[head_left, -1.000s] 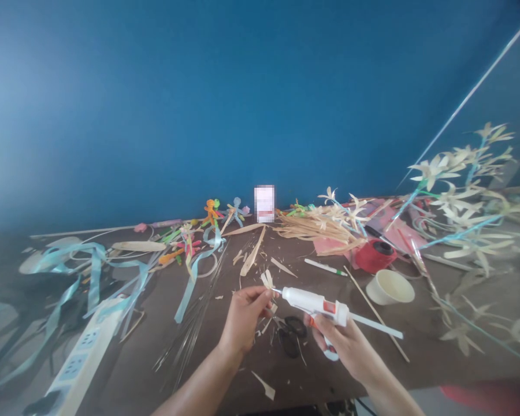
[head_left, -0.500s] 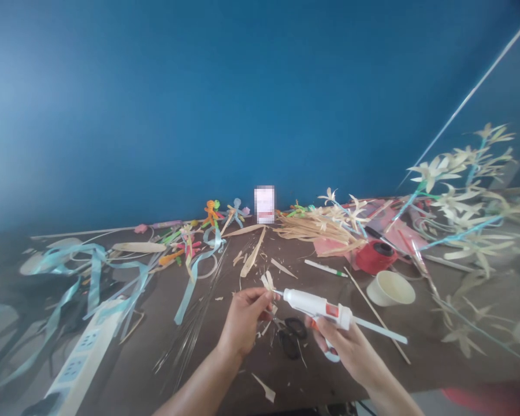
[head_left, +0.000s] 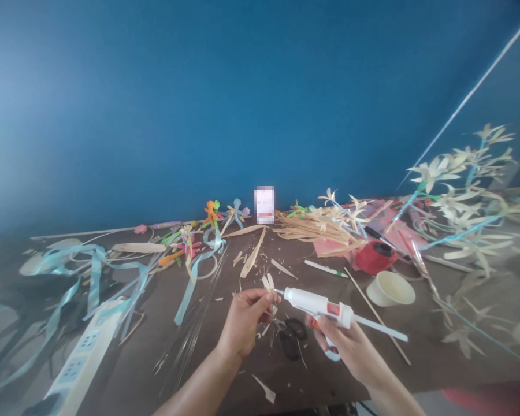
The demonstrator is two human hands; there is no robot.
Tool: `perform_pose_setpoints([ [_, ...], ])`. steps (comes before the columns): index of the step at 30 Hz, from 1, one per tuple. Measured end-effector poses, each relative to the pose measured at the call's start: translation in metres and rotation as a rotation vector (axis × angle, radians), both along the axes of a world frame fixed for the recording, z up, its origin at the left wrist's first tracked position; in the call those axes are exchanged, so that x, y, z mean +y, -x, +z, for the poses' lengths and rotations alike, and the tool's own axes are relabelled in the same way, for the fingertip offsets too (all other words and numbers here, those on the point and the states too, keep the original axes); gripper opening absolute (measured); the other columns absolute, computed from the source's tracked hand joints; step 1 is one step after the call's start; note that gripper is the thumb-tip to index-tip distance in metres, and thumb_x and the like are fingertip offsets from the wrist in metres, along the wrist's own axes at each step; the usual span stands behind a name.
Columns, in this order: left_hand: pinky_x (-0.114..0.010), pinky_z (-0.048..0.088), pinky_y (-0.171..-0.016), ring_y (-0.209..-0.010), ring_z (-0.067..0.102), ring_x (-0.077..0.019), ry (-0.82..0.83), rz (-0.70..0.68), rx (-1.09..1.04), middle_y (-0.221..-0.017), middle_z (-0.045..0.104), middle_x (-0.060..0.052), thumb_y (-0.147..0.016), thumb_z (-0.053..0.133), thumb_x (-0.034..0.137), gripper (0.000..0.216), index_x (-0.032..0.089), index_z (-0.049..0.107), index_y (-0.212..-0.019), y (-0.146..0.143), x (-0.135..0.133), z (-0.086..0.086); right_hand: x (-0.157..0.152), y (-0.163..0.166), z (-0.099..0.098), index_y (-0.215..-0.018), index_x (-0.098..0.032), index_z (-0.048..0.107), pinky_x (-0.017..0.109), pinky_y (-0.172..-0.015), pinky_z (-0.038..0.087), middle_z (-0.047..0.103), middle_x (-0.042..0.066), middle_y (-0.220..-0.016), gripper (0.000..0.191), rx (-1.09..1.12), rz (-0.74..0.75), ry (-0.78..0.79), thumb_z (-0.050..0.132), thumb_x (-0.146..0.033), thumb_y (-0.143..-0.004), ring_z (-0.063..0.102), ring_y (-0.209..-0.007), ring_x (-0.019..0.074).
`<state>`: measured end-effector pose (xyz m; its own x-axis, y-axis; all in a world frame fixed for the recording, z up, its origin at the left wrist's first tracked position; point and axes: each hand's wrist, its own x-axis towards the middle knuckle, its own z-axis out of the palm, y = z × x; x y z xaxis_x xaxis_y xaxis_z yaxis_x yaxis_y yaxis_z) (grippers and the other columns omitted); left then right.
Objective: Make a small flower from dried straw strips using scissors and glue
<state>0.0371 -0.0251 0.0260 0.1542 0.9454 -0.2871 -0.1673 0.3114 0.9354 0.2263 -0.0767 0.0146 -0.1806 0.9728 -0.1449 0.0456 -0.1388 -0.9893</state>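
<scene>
Between the thumb and fingers of my left hand (head_left: 248,318) is a small pale husk flower (head_left: 268,282), its petals sticking up past the fingertips. My right hand (head_left: 340,341) is wrapped round the handle of a white glue gun (head_left: 314,303), which has a long glue stick coming out of its back. The nozzle points left and sits right at the base of the petals; whether it touches them I cannot tell. Below, between the two hands, black-handled scissors (head_left: 291,338) lie on the table among pale husk scraps.
Dried husks (head_left: 316,230) are heaped at the back. To the right are a paper cup (head_left: 390,289), a red tape roll (head_left: 375,257) and finished husk flowers (head_left: 433,173). A power strip (head_left: 75,358), blue ribbon (head_left: 199,263) and thin wires (head_left: 190,335) lie left.
Hardly anything differs. The glue gun and the husk flower have shifted only very slightly, and both hands keep their hold.
</scene>
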Motion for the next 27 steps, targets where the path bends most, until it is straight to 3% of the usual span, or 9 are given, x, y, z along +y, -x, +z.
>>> perform_pose_setpoints([
  [6, -0.016, 0.037, -0.046, -0.051, 0.044, -0.0065, 0.003, 0.016, 0.017, -0.057, 0.055, -0.001, -0.070, 0.063, 0.034, 0.022, 0.012, 0.068, -0.068, 0.002, 0.000, -0.002, -0.003, -0.007, -0.005, -0.080, -0.014, 0.056, 0.024, -0.046, 0.034, 0.043, -0.002, -0.053, 0.035, -0.116, -0.001, -0.054, 0.042, -0.045, -0.085, 0.041, -0.048, 0.0106],
  [11, -0.016, 0.037, -0.046, -0.053, 0.044, -0.0068, 0.057, -0.013, -0.030, -0.063, 0.057, -0.002, -0.069, 0.064, 0.033, 0.022, 0.012, 0.067, -0.068, 0.004, 0.001, 0.004, -0.006, -0.015, -0.005, -0.104, -0.019, 0.049, 0.030, -0.059, 0.046, 0.059, 0.006, -0.081, 0.039, -0.302, -0.135, -0.216, 0.058, -0.042, -0.075, 0.056, -0.069, 0.0197],
  [15, -0.015, 0.035, -0.045, -0.053, 0.044, -0.0065, 0.086, -0.058, -0.081, -0.064, 0.057, -0.003, -0.068, 0.065, 0.033, 0.022, 0.011, 0.067, -0.066, 0.007, 0.001, 0.010, 0.003, -0.013, 0.016, -0.082, -0.020, 0.050, 0.027, -0.060, 0.043, 0.055, 0.004, -0.077, 0.018, -0.440, 0.056, -0.454, 0.058, -0.036, -0.076, 0.051, -0.065, 0.0170],
  [18, -0.015, 0.034, -0.045, -0.052, 0.043, -0.0061, 0.107, -0.088, -0.095, -0.057, 0.053, -0.001, -0.068, 0.065, 0.031, 0.021, 0.011, 0.067, -0.066, 0.009, 0.001, 0.011, 0.009, -0.012, 0.026, -0.079, -0.020, 0.047, 0.027, -0.058, 0.040, 0.050, 0.003, -0.077, 0.016, -0.488, 0.149, -0.536, 0.056, -0.033, -0.078, 0.048, -0.064, 0.0156],
  [27, -0.015, 0.035, -0.041, -0.049, 0.044, -0.0055, 0.138, -0.069, -0.113, -0.054, 0.051, 0.001, -0.068, 0.066, 0.030, 0.019, 0.011, 0.066, -0.066, 0.009, 0.000, 0.008, 0.013, -0.012, 0.021, -0.084, -0.018, 0.047, 0.025, -0.055, 0.038, 0.050, 0.003, -0.078, 0.015, -0.650, 0.211, -0.657, 0.057, -0.027, -0.076, 0.049, -0.063, 0.0141],
])
